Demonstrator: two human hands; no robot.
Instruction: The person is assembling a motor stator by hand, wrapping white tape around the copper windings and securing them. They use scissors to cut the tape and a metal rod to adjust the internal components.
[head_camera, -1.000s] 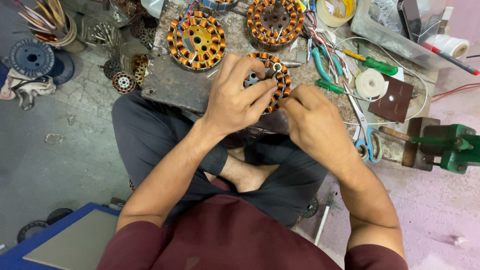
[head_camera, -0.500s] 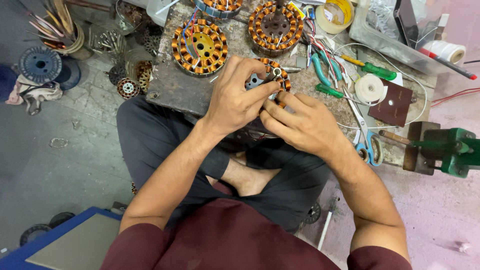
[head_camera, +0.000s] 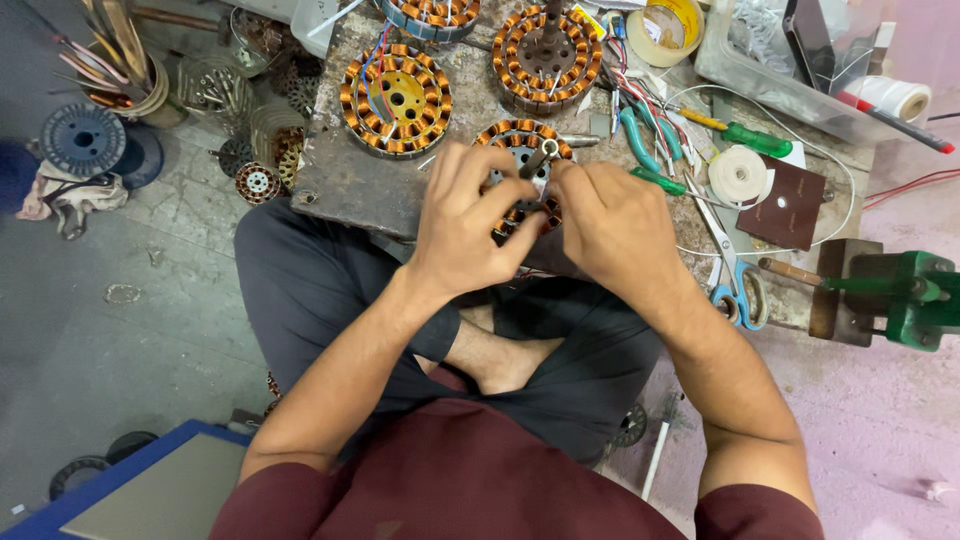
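Just above the middle of the frame, both hands meet over a round stator (head_camera: 520, 140) wound with copper coils, which lies on the near edge of the worn dark table (head_camera: 340, 185). The left hand (head_camera: 465, 225) covers the stator's left and lower side, its grip closed on the rim with the thumb pressed against the coils. The right hand (head_camera: 615, 225) comes in from the right, its grip narrowed to a pinch at the small metal part (head_camera: 545, 152) at the stator's hub; what exactly the fingertips hold there is too small to tell.

Higher on the table lie two more wound stators, one at upper left (head_camera: 395, 100) with coloured wires across it, one at upper centre (head_camera: 545, 50) with a shaft in its middle. A third (head_camera: 430, 15) is cut off by the top edge.

To the right lie green-handled pliers (head_camera: 645, 150), a green screwdriver (head_camera: 745, 135), a white tape roll (head_camera: 738, 175), blue-handled scissors (head_camera: 735, 285) and a green vise (head_camera: 905, 295).

At the upper right a clear plastic tray (head_camera: 760, 80) holds wire scraps and a dark flat thing. At the upper left of the frame a round container (head_camera: 140, 95) on the floor holds upright copper rods and sticks, beside a dark empty spool (head_camera: 82, 140).
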